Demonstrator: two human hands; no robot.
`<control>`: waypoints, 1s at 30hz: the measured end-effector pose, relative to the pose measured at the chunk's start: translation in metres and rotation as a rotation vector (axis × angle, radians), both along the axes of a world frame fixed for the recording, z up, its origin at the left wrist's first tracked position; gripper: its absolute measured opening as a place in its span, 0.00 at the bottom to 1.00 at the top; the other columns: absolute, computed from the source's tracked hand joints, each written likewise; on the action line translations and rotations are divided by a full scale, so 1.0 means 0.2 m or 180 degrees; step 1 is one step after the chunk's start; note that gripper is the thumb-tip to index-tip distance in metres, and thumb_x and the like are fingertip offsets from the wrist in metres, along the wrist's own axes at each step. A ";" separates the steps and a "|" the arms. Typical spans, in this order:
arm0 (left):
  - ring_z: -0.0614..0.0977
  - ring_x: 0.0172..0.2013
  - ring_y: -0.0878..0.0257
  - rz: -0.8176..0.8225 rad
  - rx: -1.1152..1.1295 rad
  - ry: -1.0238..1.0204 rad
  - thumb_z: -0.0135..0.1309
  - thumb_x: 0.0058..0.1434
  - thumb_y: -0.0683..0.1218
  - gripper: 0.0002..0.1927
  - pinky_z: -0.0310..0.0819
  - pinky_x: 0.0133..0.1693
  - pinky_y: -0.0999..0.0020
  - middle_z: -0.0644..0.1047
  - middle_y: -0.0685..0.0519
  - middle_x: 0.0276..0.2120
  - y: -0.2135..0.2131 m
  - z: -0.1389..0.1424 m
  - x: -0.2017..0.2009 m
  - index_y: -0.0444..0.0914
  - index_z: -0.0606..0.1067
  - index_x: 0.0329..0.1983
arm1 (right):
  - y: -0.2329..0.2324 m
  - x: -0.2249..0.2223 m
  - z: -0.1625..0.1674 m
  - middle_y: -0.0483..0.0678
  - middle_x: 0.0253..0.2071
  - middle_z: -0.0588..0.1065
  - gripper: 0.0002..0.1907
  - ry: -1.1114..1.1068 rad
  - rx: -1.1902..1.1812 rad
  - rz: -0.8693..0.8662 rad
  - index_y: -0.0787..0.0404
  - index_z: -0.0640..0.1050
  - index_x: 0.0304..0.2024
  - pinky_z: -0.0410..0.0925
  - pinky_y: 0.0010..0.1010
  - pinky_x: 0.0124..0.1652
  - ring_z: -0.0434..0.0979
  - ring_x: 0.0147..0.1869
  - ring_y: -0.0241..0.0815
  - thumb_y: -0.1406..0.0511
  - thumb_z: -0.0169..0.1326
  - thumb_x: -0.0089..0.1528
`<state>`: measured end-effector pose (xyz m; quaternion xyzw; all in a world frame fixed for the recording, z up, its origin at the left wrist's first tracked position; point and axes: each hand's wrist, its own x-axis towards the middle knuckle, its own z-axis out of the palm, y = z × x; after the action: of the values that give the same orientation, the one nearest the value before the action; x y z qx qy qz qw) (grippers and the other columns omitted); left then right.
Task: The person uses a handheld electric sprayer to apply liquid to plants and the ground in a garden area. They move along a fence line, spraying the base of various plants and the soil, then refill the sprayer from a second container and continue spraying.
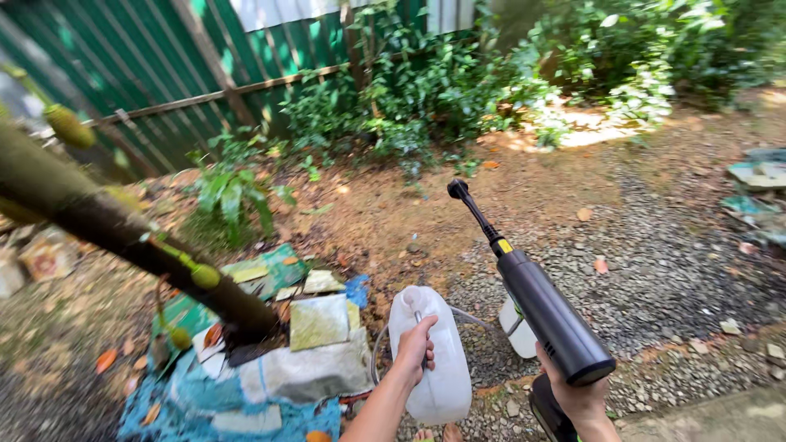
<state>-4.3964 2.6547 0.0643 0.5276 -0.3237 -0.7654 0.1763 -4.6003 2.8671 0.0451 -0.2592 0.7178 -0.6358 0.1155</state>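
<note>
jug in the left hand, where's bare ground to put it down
The left hand holds the white jug and the right hand the black spray gun. Free: the grey gravel right of the gun, bordered by slabs at the far right, and the bare dirt before the bushes. Crowded: left, with sacks and tiles around the trunk.

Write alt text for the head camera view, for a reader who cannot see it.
A person's left hand carries a white plastic jug by its handle, and the right hand grips a black spray gun whose thin lance points up and away. Below lie gravel and leaf-strewn soil, with a tree trunk at left and a green metal fence behind shrubs.
</note>
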 end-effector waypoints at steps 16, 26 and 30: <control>0.66 0.14 0.67 -0.0561 -0.0243 -0.0092 0.62 0.56 0.59 0.21 0.60 0.17 0.66 0.65 0.58 0.17 -0.35 0.17 -0.47 0.42 0.67 0.27 | -0.22 -0.26 0.15 0.45 0.29 0.77 0.15 -0.0200 -0.0213 -0.0206 0.65 0.78 0.41 0.69 0.31 0.26 0.75 0.24 0.37 0.65 0.65 0.56; 0.66 0.14 0.66 -0.0519 -0.0130 -0.0172 0.61 0.57 0.59 0.20 0.59 0.17 0.66 0.65 0.58 0.16 -0.31 0.08 -0.68 0.43 0.67 0.26 | -0.20 -0.52 0.19 0.44 0.36 0.80 0.18 0.0530 -0.0065 0.0112 0.64 0.79 0.44 0.73 0.28 0.35 0.81 0.36 0.34 0.62 0.66 0.55; 0.68 0.16 0.67 -0.0486 -0.0013 -0.0052 0.62 0.57 0.58 0.20 0.60 0.18 0.67 0.67 0.58 0.18 -0.23 -0.02 -0.76 0.43 0.66 0.28 | -0.21 -0.70 0.27 0.47 0.32 0.80 0.17 0.0192 0.0182 0.0299 0.66 0.80 0.40 0.73 0.29 0.33 0.80 0.31 0.36 0.61 0.69 0.56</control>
<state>-4.5487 2.6080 0.0612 0.5071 -0.3660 -0.7717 0.1158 -4.7405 2.8251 0.0988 -0.3083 0.7258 -0.6009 0.1309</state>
